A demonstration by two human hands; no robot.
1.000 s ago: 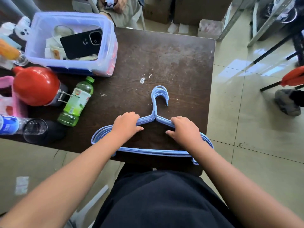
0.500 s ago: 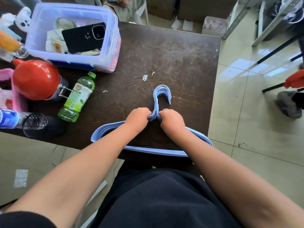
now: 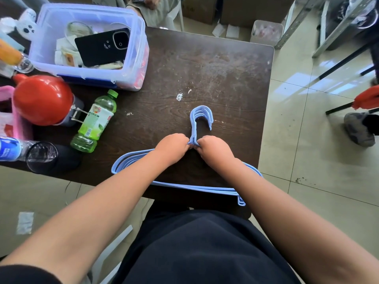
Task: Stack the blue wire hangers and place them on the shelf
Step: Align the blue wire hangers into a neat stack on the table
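Several blue wire hangers (image 3: 202, 116) lie stacked flat on the dark wooden table (image 3: 215, 64), hooks pointing away from me and bottom bars at the near edge. My left hand (image 3: 173, 147) and my right hand (image 3: 213, 150) sit side by side at the necks of the hangers, each pinching the bundle just below the hooks. My forearms cover most of the sloping shoulders of the stack. No shelf is in view.
A clear plastic bin (image 3: 90, 46) holding a black phone stands at the far left of the table. A red round object (image 3: 43, 99), a green bottle (image 3: 96, 121), a blue-labelled bottle (image 3: 10, 148) and a dark cup (image 3: 47, 156) crowd the left side. A seated person (image 3: 155, 7) is opposite.
Both hands slid inward along the hanger shoulders from about a hand's width apart to the necks, where they now pinch the stack together. The hooks look more closely aligned.
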